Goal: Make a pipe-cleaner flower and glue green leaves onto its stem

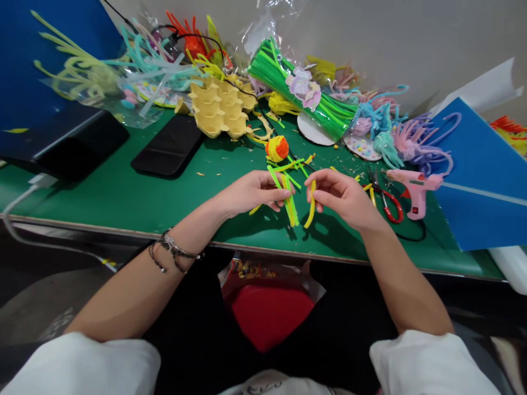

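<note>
Between the thumb and fingers of my left hand (265,189) is a small bunch of green and yellow pipe cleaners (290,206), hanging side by side over the table's front part. My right hand (340,195) pinches one short yellow pipe cleaner (312,206), a little to the right of the bunch and apart from it. Just beyond my hands sits an orange and yellow wound ball (277,148). Loose green and yellow pieces (293,164) lie between that ball and my fingers.
Red-handled scissors (393,207) and a pink glue gun (415,189) lie right of my right hand. Behind are a yellow egg carton (218,107) and bagged green pipe cleaners (304,90). A black phone (168,145) rests at left; a blue board (486,175) stands right.
</note>
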The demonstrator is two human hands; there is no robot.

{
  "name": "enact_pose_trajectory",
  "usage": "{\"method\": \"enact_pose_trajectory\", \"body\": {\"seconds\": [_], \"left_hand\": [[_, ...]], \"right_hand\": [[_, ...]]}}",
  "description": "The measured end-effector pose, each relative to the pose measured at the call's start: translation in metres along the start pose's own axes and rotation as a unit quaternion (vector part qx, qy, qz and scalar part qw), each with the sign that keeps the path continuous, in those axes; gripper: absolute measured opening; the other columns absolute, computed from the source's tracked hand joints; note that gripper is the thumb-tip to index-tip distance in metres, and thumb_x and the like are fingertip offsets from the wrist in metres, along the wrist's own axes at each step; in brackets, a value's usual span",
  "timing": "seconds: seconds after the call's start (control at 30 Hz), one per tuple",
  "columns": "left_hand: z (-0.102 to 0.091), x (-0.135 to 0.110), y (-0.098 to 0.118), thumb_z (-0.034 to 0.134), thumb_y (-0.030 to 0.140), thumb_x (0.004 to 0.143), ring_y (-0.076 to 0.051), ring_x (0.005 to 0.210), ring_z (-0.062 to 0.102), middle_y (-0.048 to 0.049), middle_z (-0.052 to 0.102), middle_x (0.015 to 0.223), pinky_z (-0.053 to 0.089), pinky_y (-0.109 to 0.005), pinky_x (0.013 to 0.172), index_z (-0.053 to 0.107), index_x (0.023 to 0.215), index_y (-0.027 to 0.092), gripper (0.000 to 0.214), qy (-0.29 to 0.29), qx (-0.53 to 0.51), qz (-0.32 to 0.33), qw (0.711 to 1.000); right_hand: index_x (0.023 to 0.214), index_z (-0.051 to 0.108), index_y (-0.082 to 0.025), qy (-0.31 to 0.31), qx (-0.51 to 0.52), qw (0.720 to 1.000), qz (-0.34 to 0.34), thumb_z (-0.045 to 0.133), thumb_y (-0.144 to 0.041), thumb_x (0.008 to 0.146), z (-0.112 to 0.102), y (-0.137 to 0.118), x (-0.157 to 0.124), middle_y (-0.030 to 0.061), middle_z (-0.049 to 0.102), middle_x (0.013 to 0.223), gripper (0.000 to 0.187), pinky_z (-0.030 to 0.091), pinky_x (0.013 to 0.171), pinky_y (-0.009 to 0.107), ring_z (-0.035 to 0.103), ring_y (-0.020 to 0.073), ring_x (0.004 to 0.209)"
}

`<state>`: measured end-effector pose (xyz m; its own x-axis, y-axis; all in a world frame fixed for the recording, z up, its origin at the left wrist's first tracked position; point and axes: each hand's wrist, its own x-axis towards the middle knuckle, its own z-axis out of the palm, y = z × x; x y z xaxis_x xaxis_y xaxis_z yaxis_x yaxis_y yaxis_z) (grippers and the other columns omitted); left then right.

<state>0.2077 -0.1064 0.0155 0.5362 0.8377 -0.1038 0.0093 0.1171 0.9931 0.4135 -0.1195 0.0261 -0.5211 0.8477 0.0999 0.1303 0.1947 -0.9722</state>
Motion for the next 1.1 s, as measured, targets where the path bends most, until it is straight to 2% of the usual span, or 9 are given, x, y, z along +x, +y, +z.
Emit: {"method": "enact_pose_trajectory", "body": {"seconds": [0.37,0.57,0.77,1.1], "left_hand": [[0.0025,-0.0005,0.001,0.073,0.026,0.064,-0.005,0.05,0.053,0.0049,0.058,0.056,0.048,-0.015,0.049,0.063,0.071,0.013,0.018,-0.015,-0.004,0.016,1.0],[0.0033,-0.0004,0.0005,0.072,0.028,0.065,-0.005,0.051,0.053,0.005,0.057,0.059,0.05,-0.016,0.052,0.061,0.074,0.012,0.021,-0.019,0.016,0.012,1.0],[0.0038,-0.0023,0.0029,0.069,0.026,0.067,-0.005,0.051,0.052,0.0052,0.056,0.058,0.05,-0.017,0.053,0.06,0.073,0.012,0.018,-0.011,0.025,0.013,1.0],[0.0044,-0.0032,0.0038,0.07,0.027,0.067,-0.005,0.051,0.053,0.0049,0.056,0.058,0.05,-0.018,0.054,0.06,0.072,0.013,0.019,-0.022,0.032,0.017,0.999]], "right_hand": [[0.094,0.059,-0.019,0.062,-0.003,0.998,-0.01,0.061,-0.025,0.081,0.0096,-0.003,-0.0005,-0.0032,0.057,0.075,0.014,0.047,0.061,0.02,0.053,0.0061,0.063],[0.093,0.059,-0.019,0.061,0.029,0.997,-0.023,0.062,-0.023,0.081,0.01,0.0005,0.0008,-0.004,0.058,0.073,0.013,0.047,0.06,0.018,0.055,0.0048,0.061],[0.087,0.06,-0.018,0.085,0.026,0.996,-0.011,0.068,-0.025,0.077,0.007,-0.001,0.0015,-0.0057,0.058,0.068,0.014,0.047,0.055,0.017,0.055,0.004,0.056],[0.075,0.058,-0.017,0.09,0.024,0.996,0.002,0.069,-0.034,0.077,0.0062,-0.0002,0.0027,-0.0047,0.061,0.059,0.02,0.044,0.048,0.017,0.053,0.0039,0.047]]}}
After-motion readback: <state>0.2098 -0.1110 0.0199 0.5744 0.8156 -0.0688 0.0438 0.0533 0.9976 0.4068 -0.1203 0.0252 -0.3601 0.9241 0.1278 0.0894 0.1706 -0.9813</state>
